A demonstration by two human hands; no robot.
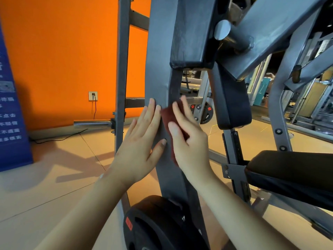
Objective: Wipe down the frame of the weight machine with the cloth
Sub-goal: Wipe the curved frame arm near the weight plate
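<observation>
Orange wall (63, 51) and pale floor tiles sit behind the grey upright post (163, 69) of the weight machine, which runs top to bottom and leans slightly, its long axis near vertical. Against the right face of that post the right hand (189, 141) presses a dark red cloth (166, 116), fingers curled loosely over it so the cloth is pinned between palm and metal. On the post's left face lies the left hand (142, 145), flat and open, fingers spread, holding nothing and apparently bracing.

The right hand is the one doing the work, and bare frame lies both above and below it along the post, so I'd judge the stroke has to follow that vertical line. Going up, the way is short: a black pad (191, 33) is fixed to the post just above the cloth and would stop the wipe there. Going down, a black weight plate (153, 224) leans at the post's foot. Right of the post, the seat cushion (292, 170) and a second hanging pad (232, 103) crowd the elbow's side.
</observation>
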